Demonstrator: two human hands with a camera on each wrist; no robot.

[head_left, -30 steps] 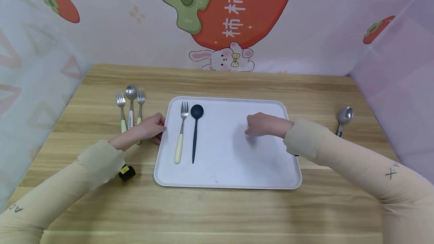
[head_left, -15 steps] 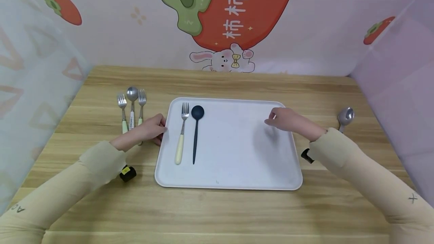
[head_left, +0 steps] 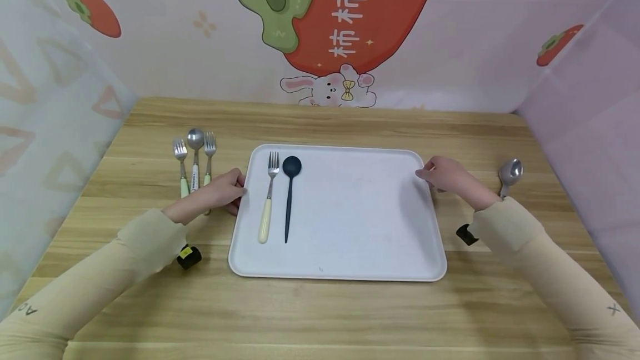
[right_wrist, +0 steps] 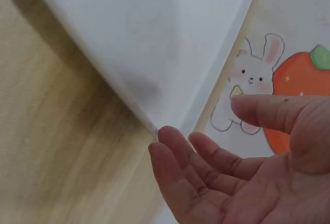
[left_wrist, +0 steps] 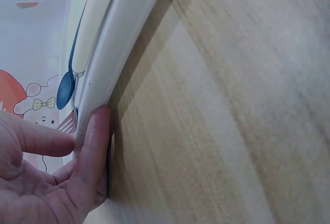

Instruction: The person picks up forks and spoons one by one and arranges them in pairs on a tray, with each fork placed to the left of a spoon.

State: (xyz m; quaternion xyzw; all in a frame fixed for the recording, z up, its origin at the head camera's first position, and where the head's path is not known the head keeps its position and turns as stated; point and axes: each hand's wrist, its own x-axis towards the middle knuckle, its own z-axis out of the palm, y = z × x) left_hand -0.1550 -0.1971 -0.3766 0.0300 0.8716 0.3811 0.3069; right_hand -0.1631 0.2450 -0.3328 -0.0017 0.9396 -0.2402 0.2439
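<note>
A white rectangular tray (head_left: 360, 215) lies on the wooden table. On its left part, a fork (head_left: 265, 221) with a cream handle lies beside a black spoon (head_left: 288, 199). My left hand (head_left: 223, 190) grips the tray's left rim. In the left wrist view its thumb (left_wrist: 54, 142) is at the top of the rim and its fingers are against the outer side. My right hand (head_left: 445, 175) is at the tray's right rim near the far corner. Seen from the right wrist, its thumb (right_wrist: 268, 112) stands apart from the loosely bent fingers, with nothing held between them.
Left of the tray lie two forks (head_left: 180, 151) (head_left: 209, 146) and a metal spoon (head_left: 195, 140), their handles partly behind the left hand and forearm. Another metal spoon (head_left: 511, 172) lies at the right. Behind the table (head_left: 320, 315) rises a printed backdrop (head_left: 450, 71).
My right hand has moved right, from over the middle of the tray to its right rim. The left hand has kept its place at the left rim.
</note>
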